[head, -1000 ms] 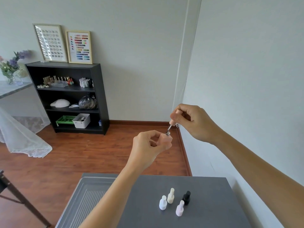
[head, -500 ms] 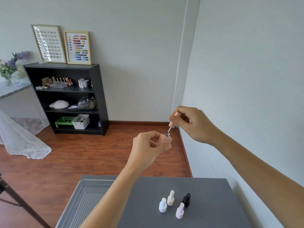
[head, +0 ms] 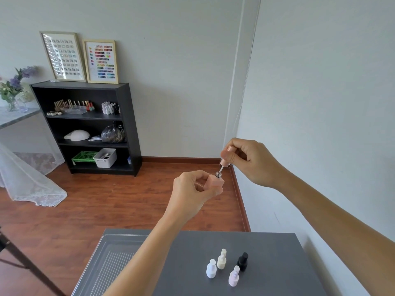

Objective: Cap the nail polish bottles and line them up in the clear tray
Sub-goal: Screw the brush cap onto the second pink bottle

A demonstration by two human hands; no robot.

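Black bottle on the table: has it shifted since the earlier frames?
No. The black bottle keeps the same place beside the cream bottle and near the right edge of the grey table; the slight drift in frame is the camera's.

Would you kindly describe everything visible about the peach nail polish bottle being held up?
The peach bottle is a small, matte, square-shouldered body with a silvery threaded neck, uncapped. The left hand pinches it in the air beyond the grey table, tilted slightly. The right hand holds its matching peach cap just above, with the thin brush stem entering the neck.
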